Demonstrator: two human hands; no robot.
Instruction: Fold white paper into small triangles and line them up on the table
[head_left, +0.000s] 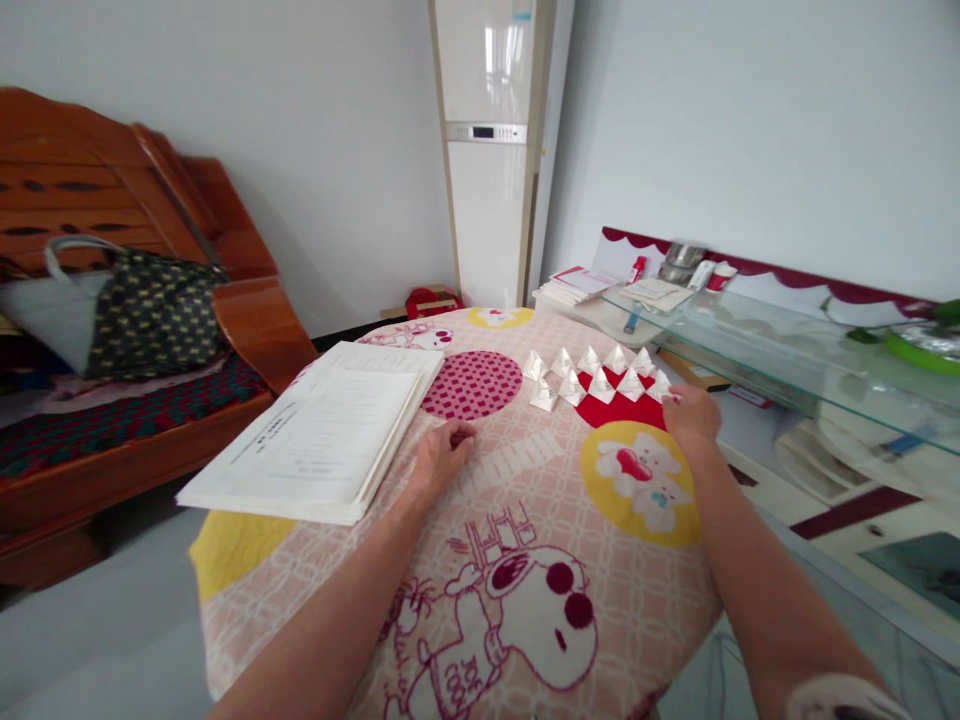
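My left hand (441,450) rests on the pink cartoon-print cloth (525,520), fingers curled loosely, holding nothing, just right of a stack of white paper sheets (322,435). My right hand (691,412) lies at the cloth's right edge, its fingertips touching the nearest of several small folded silver-white paper pieces (592,378) set in two rows. Whether the fingers pinch that piece is hard to tell.
A wooden bench (150,330) with a patterned bag (142,315) stands at the left. A tall white air conditioner (491,150) is in the corner. A glass-topped cabinet (787,350) with papers and small items runs along the right.
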